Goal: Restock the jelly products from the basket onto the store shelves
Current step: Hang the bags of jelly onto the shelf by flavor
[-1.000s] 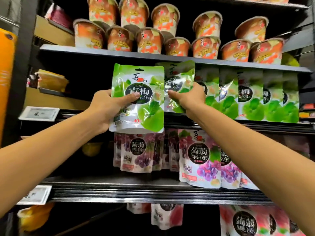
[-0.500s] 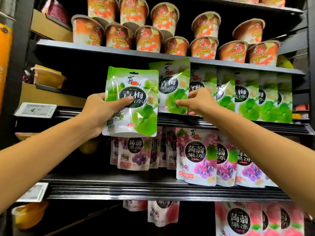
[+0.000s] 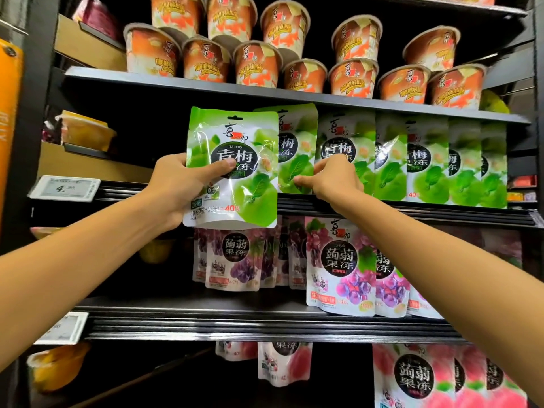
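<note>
My left hand (image 3: 176,187) grips a green plum jelly pouch (image 3: 235,178) by its left side, thumb across the front, and holds it upright in front of the middle shelf (image 3: 412,213). My right hand (image 3: 332,181) pinches the lower part of a second green pouch (image 3: 294,154) that stands at the left end of a row of like green pouches (image 3: 426,166) on that shelf. The basket is not in view.
Orange jelly cups (image 3: 256,66) crowd the top shelf (image 3: 206,86). Purple grape pouches (image 3: 338,266) stand on the shelf below, pink peach pouches (image 3: 418,378) lower still. Price tags (image 3: 64,188) clip to the shelf edges at left. The middle shelf's left part is dark, with boxed goods (image 3: 85,131) beyond.
Both hands rose slightly. The right hand set its green pouch more upright into the row's left end; the left hand kept its pouch close beside it.
</note>
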`<state>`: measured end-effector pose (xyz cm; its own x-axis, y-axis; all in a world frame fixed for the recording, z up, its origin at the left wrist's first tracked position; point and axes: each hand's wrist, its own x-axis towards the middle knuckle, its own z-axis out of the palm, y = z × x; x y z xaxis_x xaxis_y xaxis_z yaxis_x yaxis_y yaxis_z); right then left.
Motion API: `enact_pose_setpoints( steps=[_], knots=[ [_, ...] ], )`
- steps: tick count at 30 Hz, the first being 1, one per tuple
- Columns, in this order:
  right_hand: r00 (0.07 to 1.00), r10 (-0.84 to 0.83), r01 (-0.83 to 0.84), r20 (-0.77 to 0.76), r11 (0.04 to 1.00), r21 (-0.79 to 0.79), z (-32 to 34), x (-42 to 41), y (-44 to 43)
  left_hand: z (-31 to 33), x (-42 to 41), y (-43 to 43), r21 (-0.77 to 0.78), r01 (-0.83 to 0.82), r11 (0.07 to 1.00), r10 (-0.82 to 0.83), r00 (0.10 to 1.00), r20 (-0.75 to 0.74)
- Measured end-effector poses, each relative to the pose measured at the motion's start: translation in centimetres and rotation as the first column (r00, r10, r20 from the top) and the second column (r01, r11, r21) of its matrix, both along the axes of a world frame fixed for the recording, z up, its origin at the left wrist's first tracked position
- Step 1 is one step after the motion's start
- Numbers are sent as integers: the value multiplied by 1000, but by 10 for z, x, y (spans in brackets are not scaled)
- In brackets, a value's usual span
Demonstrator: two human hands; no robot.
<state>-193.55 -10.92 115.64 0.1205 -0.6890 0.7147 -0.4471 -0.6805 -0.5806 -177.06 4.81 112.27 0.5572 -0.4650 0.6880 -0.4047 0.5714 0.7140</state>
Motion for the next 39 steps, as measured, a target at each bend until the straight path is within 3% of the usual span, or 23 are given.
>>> enact_pose_setpoints(
  steps=[12,15,17,20,22,24,25,28,33,35,37,39],
  knots=[
    [999,-6,6,43,1000,-2,-5,-27,-7,1,2,-4,-2,1,1000,-1,1000,25],
    [996,67,-68,57,997,25,-6,-32,-9,3,0,-9,-7,27,1000,-27,999,37],
    [992,65,-62,110,998,-31,-7,-32,-9,5,-1,-12,-12,42,999,-41,999,32],
    [976,21,34,216,967,-251,-4,-31,2,11,-3,-17,-18,37,999,-36,998,44],
    [938,262,-218,229,955,-202,-1,-26,14,16,-4,-21,-5,58,998,-58,998,40],
    [830,506,-532,236,845,59,0,-17,29,22,-4,-25,33,67,997,-68,998,19],
    [795,562,-599,226,786,152,-1,-13,33,24,-5,-27,60,59,996,-60,998,14],
    [766,605,-640,215,750,170,-2,1,39,30,-5,-33,104,49,993,-48,999,-12],
    [719,570,-667,398,726,165,11,13,42,42,4,-32,18,-62,998,61,997,56],
    [721,546,-660,427,729,182,16,22,43,35,5,-28,-71,-268,961,277,923,266],
    [737,525,-639,426,747,185,20,33,43,23,3,-24,-222,-367,903,428,727,537],
    [744,511,-619,430,770,155,25,42,42,14,3,-27,-283,-402,871,478,555,681]
  ],
)
